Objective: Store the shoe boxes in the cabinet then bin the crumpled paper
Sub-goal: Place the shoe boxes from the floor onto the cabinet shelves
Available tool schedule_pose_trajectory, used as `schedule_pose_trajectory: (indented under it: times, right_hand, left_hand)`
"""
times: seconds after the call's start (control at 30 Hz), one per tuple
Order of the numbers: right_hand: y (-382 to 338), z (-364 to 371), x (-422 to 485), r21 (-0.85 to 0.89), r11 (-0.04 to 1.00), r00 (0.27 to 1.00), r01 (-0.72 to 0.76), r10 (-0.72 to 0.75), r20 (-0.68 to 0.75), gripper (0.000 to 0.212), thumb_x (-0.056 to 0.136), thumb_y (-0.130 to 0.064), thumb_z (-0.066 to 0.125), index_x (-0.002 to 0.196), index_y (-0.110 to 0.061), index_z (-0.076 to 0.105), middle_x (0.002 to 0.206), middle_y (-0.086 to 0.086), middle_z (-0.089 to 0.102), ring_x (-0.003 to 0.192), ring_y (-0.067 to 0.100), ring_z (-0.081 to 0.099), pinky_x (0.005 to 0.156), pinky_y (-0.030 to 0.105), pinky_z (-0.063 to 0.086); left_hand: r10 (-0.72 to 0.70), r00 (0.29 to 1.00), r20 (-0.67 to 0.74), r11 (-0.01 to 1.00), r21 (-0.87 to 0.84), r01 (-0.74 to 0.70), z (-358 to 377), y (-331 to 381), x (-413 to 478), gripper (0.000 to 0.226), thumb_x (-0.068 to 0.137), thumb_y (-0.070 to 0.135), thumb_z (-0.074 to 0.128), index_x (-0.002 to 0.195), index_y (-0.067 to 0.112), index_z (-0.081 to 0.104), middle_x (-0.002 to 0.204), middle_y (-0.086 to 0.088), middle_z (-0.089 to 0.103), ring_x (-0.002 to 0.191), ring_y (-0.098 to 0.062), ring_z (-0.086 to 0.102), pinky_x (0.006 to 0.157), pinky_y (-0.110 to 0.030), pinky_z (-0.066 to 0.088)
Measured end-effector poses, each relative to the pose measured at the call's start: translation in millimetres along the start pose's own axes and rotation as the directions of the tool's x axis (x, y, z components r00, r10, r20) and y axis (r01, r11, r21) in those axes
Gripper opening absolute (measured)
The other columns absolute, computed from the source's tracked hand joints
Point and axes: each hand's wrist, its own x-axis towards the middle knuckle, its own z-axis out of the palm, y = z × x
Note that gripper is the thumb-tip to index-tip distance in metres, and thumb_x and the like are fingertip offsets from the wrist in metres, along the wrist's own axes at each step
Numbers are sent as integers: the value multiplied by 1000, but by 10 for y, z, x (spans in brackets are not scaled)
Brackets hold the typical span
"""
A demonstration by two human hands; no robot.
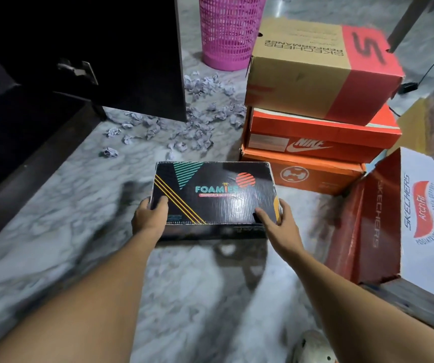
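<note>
I read the carrying surface as a grey-and-white veined marble floor (53, 218). Items resting directly on it:

- A pink plastic lattice basket (229, 32), upright, at the far side.
- Many balls of crumpled pale paper (200, 132), scattered between the basket and the dark wooden cabinet (27, 142), which stands at the left.
- One stray paper ball (109, 152), apart from the rest.
- An orange cardboard shoe box (315, 176), lowest of a stack, right of the paper.

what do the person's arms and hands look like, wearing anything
Both are bare. The left hand and right hand have no gloves, and no ring shows, though the fingers are slightly blurred. The left forearm and right forearm carry no sleeve, watch or bracelet up to the frame's edge.
</note>
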Motion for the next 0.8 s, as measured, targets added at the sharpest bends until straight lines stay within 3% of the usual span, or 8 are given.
schedule_pose_trajectory:
  times: [0.17, 0.3, 0.4, 0.57, 0.63, 0.7, 0.73, 0.8]
  right_hand:
    - [-126, 70, 70, -52, 996, 994, 77, -72, 82, 68, 72, -55, 80, 129, -38, 48, 115, -17, 68, 97, 3, 67, 90, 29, 51]
    - [-327, 129, 110, -35, 989, 978, 145, -138, 153, 94, 64, -63, 82, 143, -33, 39, 137, -19, 50, 123, 2, 51, 101, 25, 40]
    - [-519, 209, 136, -17, 980, 967, 198, -193, 165, 105, 61, -67, 81, 148, -31, 34, 152, -8, 43, 139, 11, 40, 108, 28, 36]
    - [-1032, 451, 121, 55, 948, 929, 314, -319, 188, 104, 63, -65, 81, 149, -33, 32, 149, -13, 44, 132, 8, 43, 105, 29, 39]
    - [-1317, 553, 140, 99, 928, 905, 358, -372, 208, 99, 65, -61, 83, 147, -32, 35, 138, -18, 48, 124, 3, 45, 99, 24, 38]
    - [-1669, 667, 153, 146, 907, 881, 394, -418, 222, 99, 64, -63, 83, 146, -32, 36, 139, -18, 48, 125, 5, 48, 102, 25, 42]
    - [-1870, 724, 148, 171, 894, 863, 413, -444, 239, 97, 67, -59, 83, 147, -29, 35, 139, -18, 47, 124, 4, 48, 101, 20, 41]
    - [-2270, 857, 181, 218, 868, 828, 446, -492, 269, 86, 77, -38, 83, 147, -22, 35, 125, -23, 46, 110, -6, 50, 85, -1, 36]
  left_hand:
    - [16, 1000, -17, 999, -46, -17, -124, -13, 27, 31, 80, 46, 59, 96, 21, 70, 96, -7, 69, 97, -33, 64, 81, -35, 50]
    - [42, 999, -21, 983, -175, -46, -344, 120, 19, 14, 85, 34, 59, 76, 24, 64, 74, 6, 66, 45, -17, 67, 63, -33, 55]
    - [76, 997, -24, 976, -203, -79, -589, 255, 28, 12, 88, 30, 58, 86, 22, 67, 81, 1, 70, 48, -26, 70, 62, -36, 56]
    - [114, 985, -132, 967, -212, -140, -1078, 442, 10, 17, 87, 34, 56, 93, 23, 68, 81, 2, 75, 54, -25, 72, 59, -33, 59]
    - [109, 974, -198, 960, -231, -155, -1311, 556, 11, 30, 83, 41, 57, 105, 25, 68, 98, -2, 75, 70, -26, 74, 76, -41, 60]
    - [104, 956, -274, 954, -245, -174, -1585, 712, 26, 51, 86, 40, 59, 133, 20, 58, 130, -6, 63, 99, -25, 69, 89, -32, 52]
    - [95, 946, -310, 945, -270, -184, -1735, 795, 51, 56, 89, 36, 59, 141, 17, 51, 140, -6, 56, 102, -23, 68, 85, -26, 49]
    - [90, 938, -334, 906, -364, -216, -2024, 956, 137, 56, 91, 33, 60, 142, 15, 48, 140, -8, 56, 70, -17, 74, 61, -20, 50]
